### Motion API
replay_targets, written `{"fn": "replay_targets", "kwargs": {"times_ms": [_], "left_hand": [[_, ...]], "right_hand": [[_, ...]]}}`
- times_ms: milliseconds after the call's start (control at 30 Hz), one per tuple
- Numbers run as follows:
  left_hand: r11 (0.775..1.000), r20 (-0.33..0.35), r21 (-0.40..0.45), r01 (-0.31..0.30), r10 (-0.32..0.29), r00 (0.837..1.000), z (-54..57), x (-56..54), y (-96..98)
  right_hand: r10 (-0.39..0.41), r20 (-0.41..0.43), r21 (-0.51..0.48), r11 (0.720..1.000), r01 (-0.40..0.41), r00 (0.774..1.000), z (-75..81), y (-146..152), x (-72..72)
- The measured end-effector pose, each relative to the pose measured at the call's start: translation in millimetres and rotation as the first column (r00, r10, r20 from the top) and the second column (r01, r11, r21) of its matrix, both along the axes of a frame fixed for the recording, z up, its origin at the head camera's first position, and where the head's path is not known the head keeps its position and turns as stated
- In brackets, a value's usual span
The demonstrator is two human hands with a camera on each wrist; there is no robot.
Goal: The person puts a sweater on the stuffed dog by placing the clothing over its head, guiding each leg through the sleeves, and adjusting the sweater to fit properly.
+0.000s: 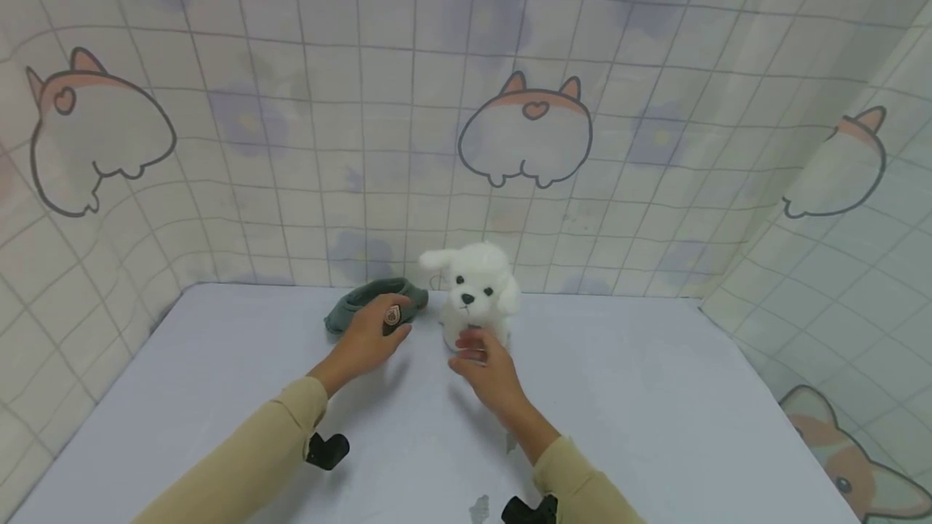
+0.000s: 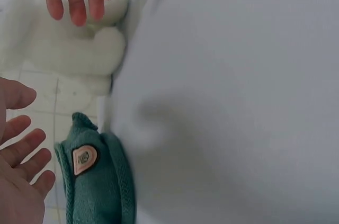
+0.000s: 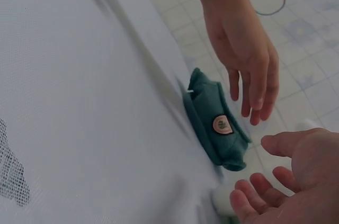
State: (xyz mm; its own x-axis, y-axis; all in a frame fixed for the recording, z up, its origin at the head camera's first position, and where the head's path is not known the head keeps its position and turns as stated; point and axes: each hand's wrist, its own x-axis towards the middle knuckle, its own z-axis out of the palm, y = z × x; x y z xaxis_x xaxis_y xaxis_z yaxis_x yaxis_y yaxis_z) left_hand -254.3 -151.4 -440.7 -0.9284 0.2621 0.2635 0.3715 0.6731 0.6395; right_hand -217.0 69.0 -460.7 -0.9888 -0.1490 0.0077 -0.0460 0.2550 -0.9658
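Note:
A white plush dog [image 1: 476, 281] sits upright at the back of the table, facing me. Beside it, on the left, lies a small green knitted garment [image 1: 353, 310] with a pinkish patch [image 3: 222, 124] on its side. My left hand [image 1: 370, 336] hovers over the garment, fingers loosely bent; both wrist views show a gap between them. In front of the dog's chest is my right hand [image 1: 489, 370], its fingers [image 2: 77, 1] relaxed and apart. Whether those fingertips touch the fur I cannot tell. Neither hand holds anything.
The table has a white cover [image 1: 619, 395], with small grey mesh patches [image 1: 479, 509] near the front. A grid-patterned curtain [image 1: 408, 144] with cartoon corgi prints hangs along the back and sides.

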Motion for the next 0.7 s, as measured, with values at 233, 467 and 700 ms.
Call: {"fn": "replay_targets", "kwargs": {"times_ms": [233, 467, 700], "left_hand": [[0.998, -0.051, -0.055, -0.028, 0.025, 0.998, -0.3, -1.9, -12.5], [0.996, -0.011, -0.011, -0.089, 0.089, 0.996, 2.4, -4.0, -24.6], [0.99, 0.031, 0.023, -0.136, 0.135, 0.99, -1.1, -9.6, -35.5]], "right_hand": [[0.031, -0.016, -0.014, 0.999, -0.031, 0.999, -2.8, -9.4, -1.7], [0.05, -0.008, -0.01, 0.999, -0.05, 0.999, -2.7, -18.9, -4.0], [0.069, 0.011, 0.024, 0.997, -0.07, 0.998, -3.4, -25.7, -6.2]]}}
